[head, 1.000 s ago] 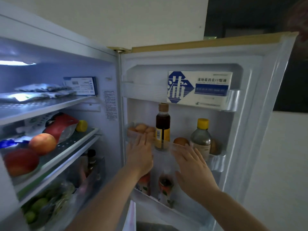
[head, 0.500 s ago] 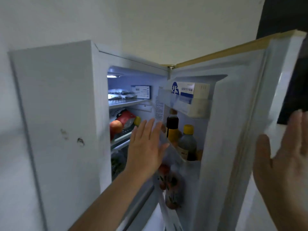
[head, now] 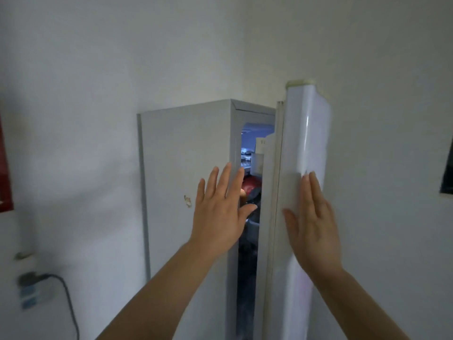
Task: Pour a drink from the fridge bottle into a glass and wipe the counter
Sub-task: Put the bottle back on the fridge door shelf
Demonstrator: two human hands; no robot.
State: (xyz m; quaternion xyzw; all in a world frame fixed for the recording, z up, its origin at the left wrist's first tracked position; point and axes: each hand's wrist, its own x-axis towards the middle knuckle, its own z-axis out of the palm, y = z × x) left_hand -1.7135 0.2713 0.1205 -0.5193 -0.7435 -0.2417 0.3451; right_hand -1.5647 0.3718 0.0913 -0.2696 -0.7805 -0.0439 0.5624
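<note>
A white fridge [head: 186, 168] stands against the wall, its door [head: 306, 148] swung nearly shut with only a narrow lit gap left. My right hand [head: 312, 224] lies flat with spread fingers on the outside of the door. My left hand [head: 220, 209] hovers open in front of the gap by the fridge's front edge, holding nothing. Through the gap I glimpse a shelf and something red [head: 251, 185]. The bottles on the door shelves are hidden. No glass or counter is in view.
A wall socket with a plugged-in dark cable [head: 61, 295] sits low on the left wall. A red object [head: 5, 168] hangs at the left edge. A dark frame [head: 447, 173] shows at the right edge.
The fridge door has swung from wide open to almost shut. My right hand moved from inside the door shelves to the door's outer face, and my left hand withdrew from inside.
</note>
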